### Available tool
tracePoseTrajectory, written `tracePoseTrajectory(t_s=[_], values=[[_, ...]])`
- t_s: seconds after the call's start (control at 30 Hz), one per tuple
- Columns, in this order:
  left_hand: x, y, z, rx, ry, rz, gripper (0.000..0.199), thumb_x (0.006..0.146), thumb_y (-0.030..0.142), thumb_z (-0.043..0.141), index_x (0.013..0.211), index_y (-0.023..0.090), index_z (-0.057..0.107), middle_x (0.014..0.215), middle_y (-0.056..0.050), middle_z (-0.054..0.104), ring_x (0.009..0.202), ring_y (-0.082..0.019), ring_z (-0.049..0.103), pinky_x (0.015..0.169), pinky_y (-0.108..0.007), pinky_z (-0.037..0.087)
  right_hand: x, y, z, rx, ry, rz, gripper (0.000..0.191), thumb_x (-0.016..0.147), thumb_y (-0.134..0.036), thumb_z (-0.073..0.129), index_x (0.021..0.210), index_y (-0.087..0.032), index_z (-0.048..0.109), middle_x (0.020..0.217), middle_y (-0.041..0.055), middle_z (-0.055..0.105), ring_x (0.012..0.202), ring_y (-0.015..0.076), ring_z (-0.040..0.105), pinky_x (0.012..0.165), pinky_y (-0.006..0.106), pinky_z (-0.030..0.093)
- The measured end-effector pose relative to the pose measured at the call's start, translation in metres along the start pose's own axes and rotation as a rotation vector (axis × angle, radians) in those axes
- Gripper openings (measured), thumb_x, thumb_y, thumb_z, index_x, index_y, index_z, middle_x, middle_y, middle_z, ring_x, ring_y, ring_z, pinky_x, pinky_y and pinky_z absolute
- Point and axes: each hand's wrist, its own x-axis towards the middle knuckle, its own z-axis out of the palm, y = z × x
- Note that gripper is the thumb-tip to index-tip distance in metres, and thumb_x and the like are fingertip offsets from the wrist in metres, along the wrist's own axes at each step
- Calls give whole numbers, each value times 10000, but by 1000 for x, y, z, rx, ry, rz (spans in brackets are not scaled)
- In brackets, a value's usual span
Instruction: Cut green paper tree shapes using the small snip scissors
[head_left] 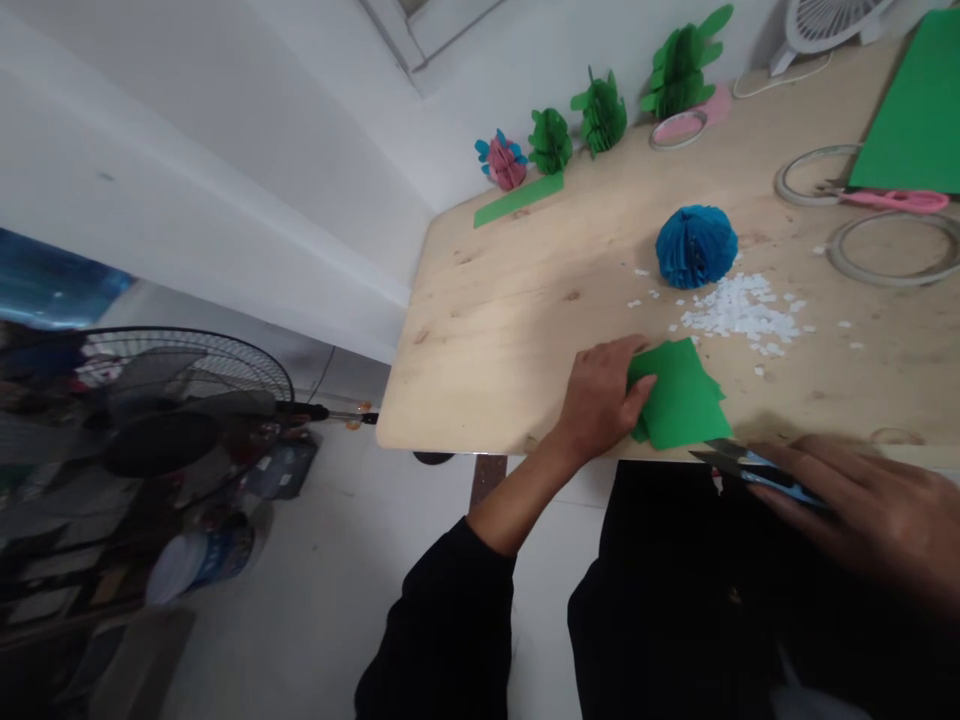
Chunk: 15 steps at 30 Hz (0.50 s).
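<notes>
Several pieces of green paper [679, 395] lie in an uneven stack by the table's near edge. My left hand [606, 393] grips the stack's left side, with the thumb on top and the other fingers behind or under it. To the right, my right hand [874, 500] is closed on scissors [772, 474] with blue handles. Their dark blades point left, close to the lower right corner of the green paper. Small white paper bits [742, 312] are scattered just beyond the stack, and a blue honeycomb paper ball [697, 247] sits behind them.
Green paper figures [551, 142] and a pink one with blue petals [502, 162] stand along the wall. A green strip [519, 200], tape rings [896, 248], pink-handled scissors [896, 200], a green sheet [915, 110] and a small white fan [832, 22] are on the table. A standing fan [172, 400] is at left.
</notes>
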Motion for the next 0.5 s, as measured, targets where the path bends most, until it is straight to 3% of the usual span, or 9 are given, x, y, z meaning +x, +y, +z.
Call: tracePoseTrajectory(t_s=[0.1,0.2,0.37,0.5], values=[[5,-5,8,275,-43,226,471,1026,419,367,1438,221,482,1500,-139,507,1442,-322,384,1133,-558,293,-2,1,2,-27,-7,-43,318,1043,-271,389,1143,-126,653,1006,151,791,759,284,763,615,398,605],[11,-12,14,430,-141,353,532,1023,492,344,1504,285,436,1587,-101,406,1505,-335,279,1167,-623,201,-3,1,5,-35,-15,-48,293,1035,-286,444,1175,-113,635,1040,160,781,771,286,761,619,403,599],[15,-14,19,523,-253,371,597,1010,550,340,1551,297,358,1625,-72,348,1518,-306,263,1179,-594,217,6,-2,9,-11,-9,-92,248,1016,-251,495,1172,-112,627,1018,141,774,771,270,747,613,381,576],[15,-11,20,559,-273,372,616,1012,556,329,1566,287,323,1638,-77,322,1524,-306,249,1176,-590,220,16,-7,12,28,-3,-118,185,1000,-249,532,1085,-126,641,955,128,771,773,265,740,587,366,552]])
